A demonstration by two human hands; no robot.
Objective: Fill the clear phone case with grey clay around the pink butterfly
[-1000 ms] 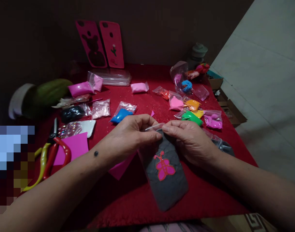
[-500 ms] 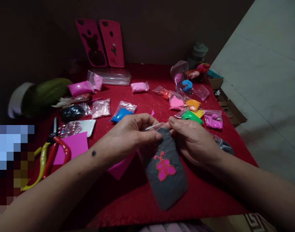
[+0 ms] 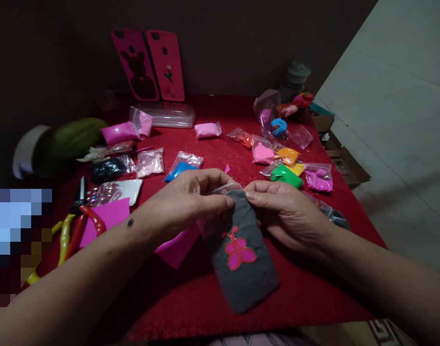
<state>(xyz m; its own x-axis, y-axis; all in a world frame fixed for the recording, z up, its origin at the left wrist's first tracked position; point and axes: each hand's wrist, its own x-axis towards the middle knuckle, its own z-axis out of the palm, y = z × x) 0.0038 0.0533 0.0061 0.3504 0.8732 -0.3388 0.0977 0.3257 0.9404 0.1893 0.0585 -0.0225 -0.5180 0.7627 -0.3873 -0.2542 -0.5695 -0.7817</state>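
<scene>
A clear phone case (image 3: 248,283) spread with grey clay is held tilted over the red cloth, its far end between both hands. On the grey clay sits a pink butterfly (image 3: 237,253) with an orange-red outline. My left hand (image 3: 201,194) pinches the far left corner, thumb on the clay and fingers behind the case. With its thumb at the far right edge, my right hand (image 3: 284,206) grips the other side; its fingertips are partly hidden behind the case. Pink sheets (image 3: 178,247) lie beneath and left of the case.
Bags of coloured clay, such as blue (image 3: 183,168) and green (image 3: 286,175), lie across the red cloth (image 3: 212,156). Red-and-yellow-handled scissors (image 3: 75,221) are at the left. Two decorated phone cases (image 3: 165,65) lean on the back wall; clear cases (image 3: 172,115) lie before them.
The near part of the clay-covered case has shifted slightly left. My right thumb has moved left and down onto the case's edge; my left hand has shifted slightly left.
</scene>
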